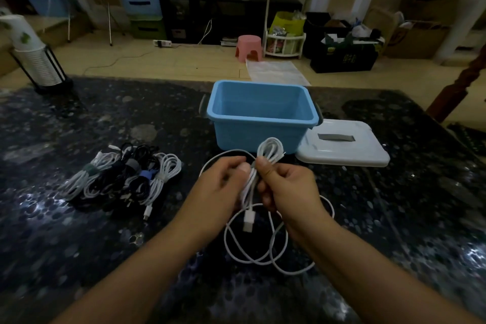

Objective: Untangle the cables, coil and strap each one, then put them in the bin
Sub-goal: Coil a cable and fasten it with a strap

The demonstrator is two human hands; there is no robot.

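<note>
A white cable (271, 150) is partly coiled into a bundle above the dark table. My left hand (223, 187) and my right hand (286, 187) both pinch this bundle at its middle. Its USB plug (248, 221) hangs below my hands, and loose loops of the same cable (252, 255) lie on the table in front of me. The open blue bin (263, 123) stands just behind my hands. Several coiled and strapped cables (123, 176), white and black, lie in a row on the table to the left.
The bin's white lid (344, 144) lies flat to the right of the bin. A stack of paper cups in a black wire holder (39, 60) stands at the table's far left corner. Beyond the table's far edge is floor with a pink stool (248, 47).
</note>
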